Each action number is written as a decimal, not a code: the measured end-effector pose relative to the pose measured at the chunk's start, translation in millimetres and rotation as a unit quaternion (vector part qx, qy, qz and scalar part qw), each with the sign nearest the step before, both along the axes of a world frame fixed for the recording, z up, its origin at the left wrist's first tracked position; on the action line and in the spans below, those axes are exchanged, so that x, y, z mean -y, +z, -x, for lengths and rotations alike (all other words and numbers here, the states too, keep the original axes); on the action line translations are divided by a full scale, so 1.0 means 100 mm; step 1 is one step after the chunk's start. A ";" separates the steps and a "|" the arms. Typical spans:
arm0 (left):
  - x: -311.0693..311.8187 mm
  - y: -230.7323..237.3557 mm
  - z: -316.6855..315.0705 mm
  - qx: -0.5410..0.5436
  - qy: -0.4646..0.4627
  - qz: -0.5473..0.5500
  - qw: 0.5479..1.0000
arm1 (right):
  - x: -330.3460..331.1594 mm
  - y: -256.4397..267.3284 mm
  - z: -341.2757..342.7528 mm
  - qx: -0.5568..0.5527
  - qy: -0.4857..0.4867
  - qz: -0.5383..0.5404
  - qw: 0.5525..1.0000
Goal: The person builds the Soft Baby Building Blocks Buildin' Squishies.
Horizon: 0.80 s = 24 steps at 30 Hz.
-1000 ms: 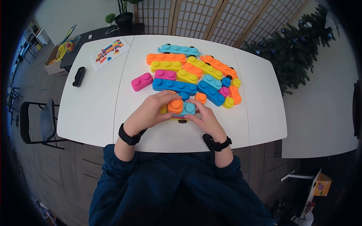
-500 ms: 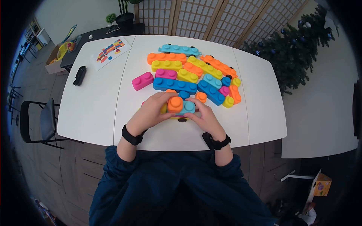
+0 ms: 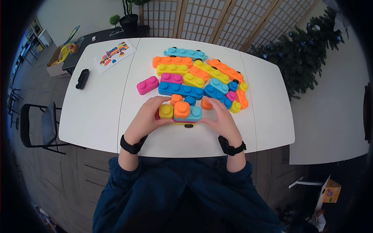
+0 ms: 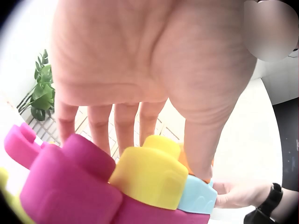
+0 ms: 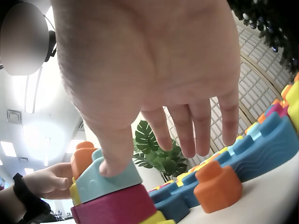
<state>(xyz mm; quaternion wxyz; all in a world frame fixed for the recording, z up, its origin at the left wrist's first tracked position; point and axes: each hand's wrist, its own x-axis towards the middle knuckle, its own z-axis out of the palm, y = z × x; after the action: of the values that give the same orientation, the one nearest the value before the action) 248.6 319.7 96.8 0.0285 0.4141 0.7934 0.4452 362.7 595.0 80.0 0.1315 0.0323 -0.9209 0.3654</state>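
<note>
In front of the person stands a wheeled stack of toy blocks. On top, an orange block [image 3: 181,110] sits between a yellow block [image 3: 166,112] and a light blue block [image 3: 196,113]. Magenta [image 5: 119,205] and yellow layers lie below, with a dark wheel [image 3: 189,126] at the front. My left hand [image 3: 147,116] spans the stack's left end, fingers extended behind and thumb in front; a magenta block [image 4: 70,186] is under its palm. Beside the right end is my right hand [image 3: 223,122], fingers straight and spread, thumb tip over the light blue block's face.
Behind the stack are a small blue block [image 3: 190,101] and two small orange blocks [image 3: 176,99]. Farther back lie a long blue block [image 3: 180,90], several colored blocks and wheeled bases [image 3: 185,53]. A picture sheet [image 3: 115,56] and black object [image 3: 82,79] lie left.
Both hands have drawn apart from the orange and light blue blocks, left hand leftward and right hand rightward. The yellow block now shows fully. The orange block stays on the stack.
</note>
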 end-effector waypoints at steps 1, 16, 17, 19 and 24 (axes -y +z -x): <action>0.04 -0.02 0.01 0.000 0.000 -0.001 1.000 | -0.07 -0.03 0.02 -0.036 -0.011 -0.065 0.997; 0.08 -0.06 -0.03 0.039 0.016 0.002 0.999 | -0.24 -0.20 0.31 0.002 -0.106 -0.118 0.987; 0.08 -0.06 -0.03 0.038 0.017 0.003 0.999 | -0.23 -0.14 0.29 0.001 -0.105 -0.118 0.987; 0.08 -0.07 -0.02 0.037 0.018 0.003 0.999 | -0.21 0.00 0.25 -0.043 -0.115 -0.041 0.992; 0.07 -0.08 -0.02 0.057 0.026 -0.009 0.998 | -0.13 0.27 0.14 -0.069 -0.010 0.112 0.991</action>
<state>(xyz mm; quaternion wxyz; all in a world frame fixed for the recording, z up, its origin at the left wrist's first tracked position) 250.4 312.7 88.3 0.0586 0.3673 0.7970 0.4758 348.8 608.2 106.7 0.2009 0.0330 -0.8635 0.4615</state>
